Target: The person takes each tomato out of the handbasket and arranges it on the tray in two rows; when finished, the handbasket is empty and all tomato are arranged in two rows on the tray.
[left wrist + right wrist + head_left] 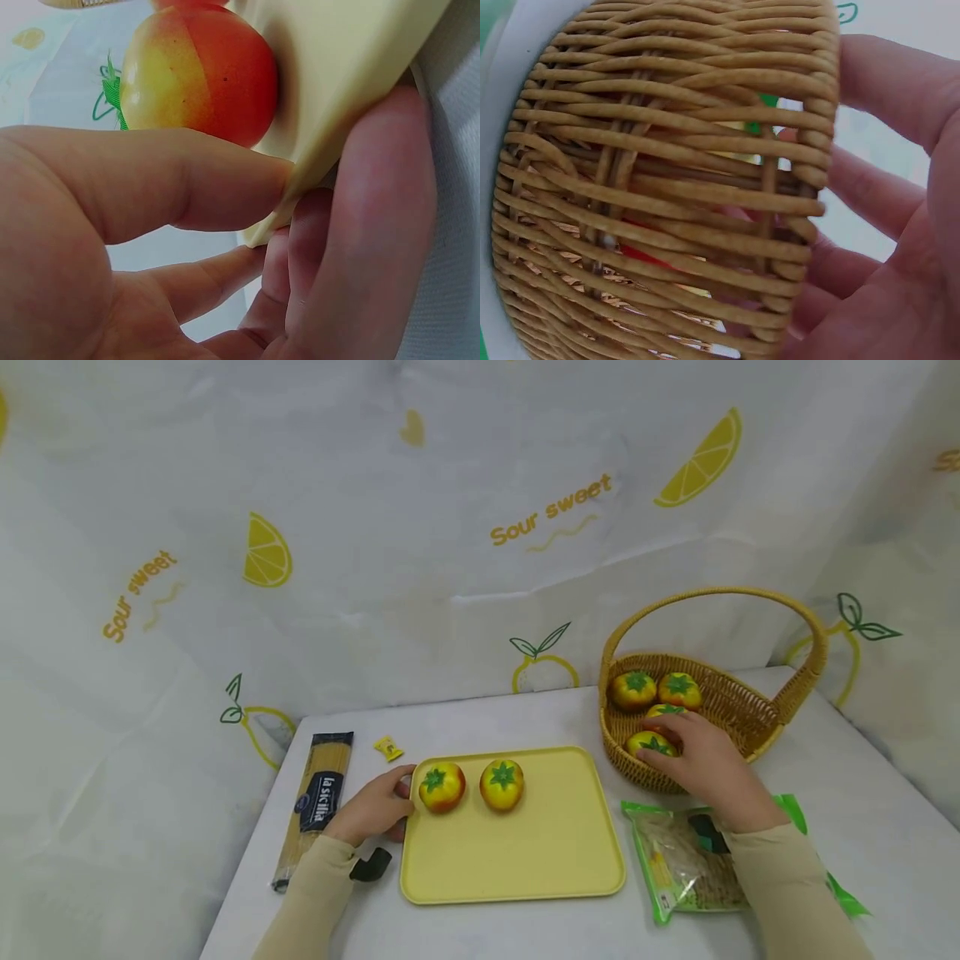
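Observation:
My left hand (373,806) grips the left rim of a yellow tray (517,860), thumb on top and fingers underneath, as the left wrist view shows. On the tray sit two red-and-yellow tomatoes with green star-shaped tops, a left one (442,787) and a right one (502,785). My right hand (708,764) reaches over the near rim of a wicker basket (750,714), its thumb and fingers around the nearest tomato (647,743) inside. Several tomatoes lie in that basket. From the right wrist, the woven wall (660,165) hides most of the fruit and fingertips.
A pack of spaghetti (321,797) lies left of the tray, near a small yellow packet (388,747). Under the right forearm is a green-edged clear bag (678,860). The basket's tall handle (712,592) arches above it. A lemon-print cloth (420,610) hangs behind the table.

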`<state>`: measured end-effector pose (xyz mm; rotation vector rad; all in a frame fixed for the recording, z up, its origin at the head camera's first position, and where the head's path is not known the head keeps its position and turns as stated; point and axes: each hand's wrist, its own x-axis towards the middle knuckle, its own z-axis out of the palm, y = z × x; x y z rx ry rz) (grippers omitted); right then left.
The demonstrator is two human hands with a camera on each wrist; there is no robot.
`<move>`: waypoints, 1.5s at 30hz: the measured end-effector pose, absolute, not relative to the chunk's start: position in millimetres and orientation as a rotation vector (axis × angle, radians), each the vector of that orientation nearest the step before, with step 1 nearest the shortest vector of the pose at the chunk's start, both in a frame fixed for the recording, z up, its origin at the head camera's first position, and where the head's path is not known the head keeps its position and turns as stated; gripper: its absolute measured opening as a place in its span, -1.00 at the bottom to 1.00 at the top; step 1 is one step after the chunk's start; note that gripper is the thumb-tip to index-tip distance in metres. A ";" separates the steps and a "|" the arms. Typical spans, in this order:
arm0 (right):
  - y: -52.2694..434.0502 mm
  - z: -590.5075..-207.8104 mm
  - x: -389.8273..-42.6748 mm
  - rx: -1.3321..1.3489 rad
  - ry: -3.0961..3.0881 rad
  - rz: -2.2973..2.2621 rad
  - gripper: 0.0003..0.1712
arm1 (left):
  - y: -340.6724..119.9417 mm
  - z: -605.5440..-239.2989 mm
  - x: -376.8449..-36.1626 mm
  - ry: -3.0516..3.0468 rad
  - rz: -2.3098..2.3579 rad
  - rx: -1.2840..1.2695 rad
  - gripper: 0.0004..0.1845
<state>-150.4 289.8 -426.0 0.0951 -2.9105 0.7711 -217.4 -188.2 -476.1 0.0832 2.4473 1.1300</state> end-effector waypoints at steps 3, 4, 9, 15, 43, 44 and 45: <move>291.0 -426.5 -152.7 0.051 -2.938 0.768 -0.34 | -187.5 -474.6 -216.8 2.454 1.125 0.084 -0.24; 291.3 -426.6 -153.6 0.034 -2.948 0.763 -0.32 | -187.4 -474.4 -216.6 2.459 1.118 0.082 -0.24; 291.2 -427.9 -156.5 -0.015 -2.965 0.756 -0.26 | -186.6 -472.8 -215.0 2.465 1.117 0.072 -0.24; 294.7 -432.3 -158.6 -0.058 -2.967 0.776 -0.16 | -185.5 -471.9 -215.0 2.455 1.125 0.073 -0.24; 285.7 -405.4 -144.6 -0.059 -2.940 0.771 0.01 | -187.1 -478.9 -222.0 2.444 1.131 0.065 -0.24; 283.6 -403.7 -144.1 -0.047 -2.928 0.769 0.02 | -187.2 -479.2 -222.2 2.444 1.133 0.064 -0.24; 281.2 -401.9 -143.4 -0.037 -2.913 0.771 0.02 | -187.6 -479.7 -222.4 2.445 1.136 0.064 -0.24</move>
